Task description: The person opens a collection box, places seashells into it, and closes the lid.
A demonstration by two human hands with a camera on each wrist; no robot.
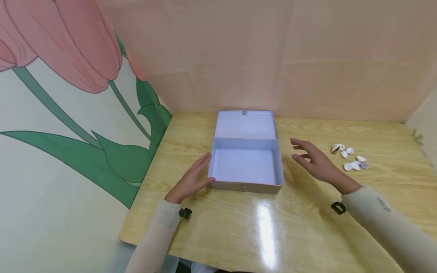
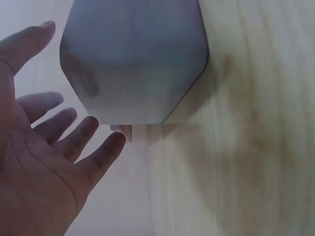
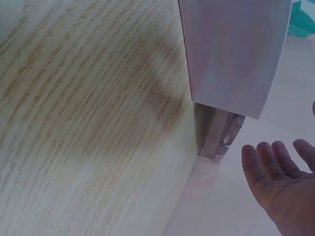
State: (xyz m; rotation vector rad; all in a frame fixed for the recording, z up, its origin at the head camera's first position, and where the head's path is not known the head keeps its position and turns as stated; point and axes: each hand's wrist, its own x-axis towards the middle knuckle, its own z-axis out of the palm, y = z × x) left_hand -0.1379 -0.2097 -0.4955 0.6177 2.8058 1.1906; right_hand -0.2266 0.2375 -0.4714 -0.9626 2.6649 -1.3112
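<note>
A shallow rectangular metal box [image 1: 246, 186] lies on the table, its hinged lid [image 1: 245, 125] tipped back toward the wall, with a bare white inside. Beside the box's left wall is my left hand [image 1: 192, 182], thumb and fingers spread, fingertips right at the rim. The left wrist view shows that hand [image 2: 54, 162] with nothing in its palm, close to the box's side [image 2: 133, 64]. My right hand [image 1: 315, 163] hovers to the right of the box, fingers loosely bent and holding nothing. In the right wrist view its fingers [image 3: 268, 164] are apart from the box wall [image 3: 234, 54].
Several small white seashells [image 1: 356, 165] lie in a loose cluster on the right of the wooden table [image 1: 218, 220]. A pinkish cloth-like backdrop [image 1: 273, 57] rises behind the table. A wall painted with tulips [image 1: 78, 170] borders the left side.
</note>
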